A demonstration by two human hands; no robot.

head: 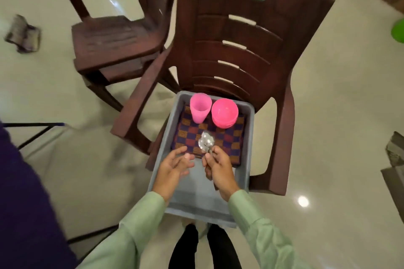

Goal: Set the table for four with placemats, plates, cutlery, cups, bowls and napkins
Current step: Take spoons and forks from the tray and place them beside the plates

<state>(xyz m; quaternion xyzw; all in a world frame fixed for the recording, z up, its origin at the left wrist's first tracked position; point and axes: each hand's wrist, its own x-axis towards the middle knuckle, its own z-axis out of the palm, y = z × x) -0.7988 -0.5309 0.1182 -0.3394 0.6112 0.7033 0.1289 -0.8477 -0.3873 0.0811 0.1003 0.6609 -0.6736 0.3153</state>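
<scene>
A dark purple cloth (26, 192) fills the left edge, with thin black legs (32, 135) beside it. A crumpled rag (23, 34) lies on the floor at upper left. To its right stands a brown chair (115, 37), and just beside that a larger armchair (240, 33) of the same brown, with a "DELUX" label on its backrest.

A grey tray (197, 196) rests on the armchair's seat, its near end jutting over the front edge. A checked mat (227, 137) in purple, orange and red lies flat in the far half of the tray. On the mat's far edge a pink cup (200, 107) stands upright, and just right of it sits a stack of pink bowls (224, 112); whether cup and bowls touch I cannot tell.

Both hands, in pale green sleeves, reach over the tray. The left hand (175, 166) is released, with fingers loosely spread and holding nothing. The right hand (218, 168) is clenched round the handles of metal spoons (206, 141), whose bowls point away above the mat; their number is blurred.

A bright green thing (399, 33) is cut off by the right edge.
</scene>
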